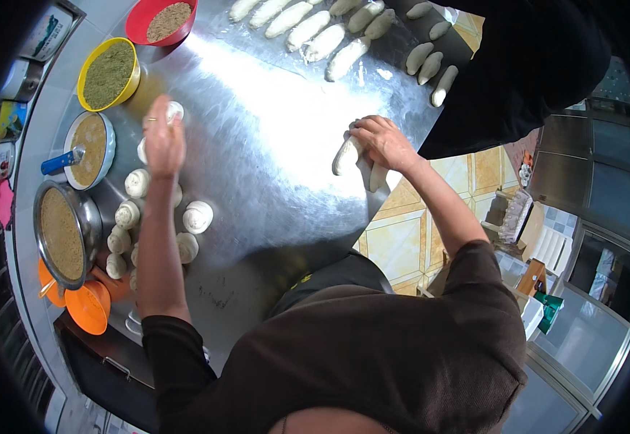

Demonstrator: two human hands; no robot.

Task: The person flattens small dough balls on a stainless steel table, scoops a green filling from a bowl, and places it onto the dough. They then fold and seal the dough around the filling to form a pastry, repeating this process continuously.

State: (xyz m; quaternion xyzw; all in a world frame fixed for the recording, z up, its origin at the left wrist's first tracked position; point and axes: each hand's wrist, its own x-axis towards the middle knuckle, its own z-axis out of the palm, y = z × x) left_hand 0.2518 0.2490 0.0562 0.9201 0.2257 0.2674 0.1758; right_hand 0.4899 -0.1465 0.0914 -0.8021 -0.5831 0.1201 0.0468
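Along the left edge of the steel bench (257, 145) stand a steel bowl of brown filling (61, 233), a white bowl (90, 148) with a blue-handled tool, and a yellow bowl of green powder (108, 74). Just right of them, the left hand (163, 141) reaches over a cluster of coiled dough rolls (197, 216), fingers loosely curled around one small dough piece (174, 111). At the bench's right edge, the right hand (381, 141) presses palm-down on an elongated dough log (345, 153), its long axis running away from the person.
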